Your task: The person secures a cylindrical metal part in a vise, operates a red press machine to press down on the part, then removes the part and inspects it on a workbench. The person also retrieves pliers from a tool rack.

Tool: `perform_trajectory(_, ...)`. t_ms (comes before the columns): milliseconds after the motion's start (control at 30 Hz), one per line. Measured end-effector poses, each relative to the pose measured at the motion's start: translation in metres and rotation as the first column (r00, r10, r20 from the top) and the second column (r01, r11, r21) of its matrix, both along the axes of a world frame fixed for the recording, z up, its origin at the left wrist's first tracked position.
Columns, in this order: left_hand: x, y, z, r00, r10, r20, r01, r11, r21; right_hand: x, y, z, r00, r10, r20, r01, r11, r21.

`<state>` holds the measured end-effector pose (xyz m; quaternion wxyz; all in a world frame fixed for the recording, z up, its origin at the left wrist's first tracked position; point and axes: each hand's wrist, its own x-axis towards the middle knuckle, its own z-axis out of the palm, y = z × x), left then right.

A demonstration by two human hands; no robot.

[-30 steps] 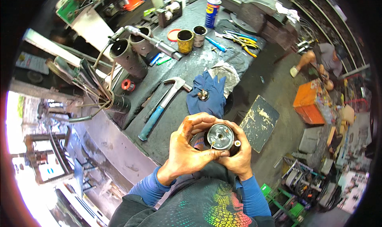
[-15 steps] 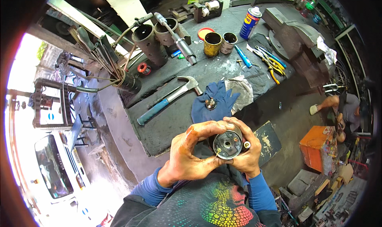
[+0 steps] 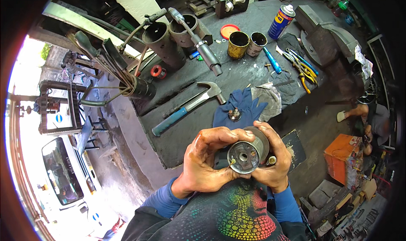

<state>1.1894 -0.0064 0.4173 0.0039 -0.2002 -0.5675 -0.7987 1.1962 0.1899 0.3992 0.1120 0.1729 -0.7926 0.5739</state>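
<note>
Between both hands, in front of my chest, is a cylindrical metal housing (image 3: pixel 244 157), its round end tilted up to show a central hole and small terminals. My left hand (image 3: pixel 209 160) is closed round its left side, the fingers over the top and the thumb at the lower rim. My right hand (image 3: pixel 275 158) grips the right side. A small brass-coloured end (image 3: pixel 271 160) shows by the right palm; what it belongs to is hidden. Beyond the hands, a blue glove (image 3: pixel 241 108) lies on the bench under a small round part with copper-coloured terminals (image 3: pixel 234 115).
A claw hammer (image 3: pixel 190 108) lies left on the dark bench (image 3: pixel 177 150). Farther back are a yellow tin (image 3: pixel 238 45), a spray can (image 3: pixel 281 23), pliers (image 3: pixel 305 74) and a vise (image 3: pixel 334 46). Rods stand in a holder (image 3: pixel 141 89). At right, a person (image 3: pixel 377 124) sits near an orange box (image 3: pixel 342 156).
The view has shifted, so the bench sits farther right in the picture. The housing has tipped in my hands, and more of its side shows. Both hands keep their grip.
</note>
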Motion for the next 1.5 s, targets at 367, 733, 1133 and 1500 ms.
perform_trajectory(367, -0.033, 0.022, -0.002, 0.899, -0.093, 0.429, 0.009, 0.981, 0.196, -0.023, 0.062, -0.015, 0.708, 0.154, 0.689, 0.145, 0.924, -0.355)
perform_trajectory(733, -0.083, 0.117, -0.089, 0.878, 0.228, 0.422, -0.172, 0.971, -0.167, -0.165, 0.158, -0.101, 0.957, -0.078, 0.280, -0.107, 0.801, 0.589)
perform_trajectory(1133, -0.102, 0.204, -0.157, 0.691, 0.580, 0.431, -0.394, 0.803, -0.447, -0.270, 0.204, -0.155, 0.970, 0.232, 0.068, -0.227, 0.780, 0.583)
perform_trajectory(1500, -0.098, 0.214, -0.178, 0.666, 0.719, 0.198, -0.487, 0.621, -0.614, -0.237, 0.273, -0.141, 0.995, -0.094, 0.020, 0.050, 0.679, 0.732)
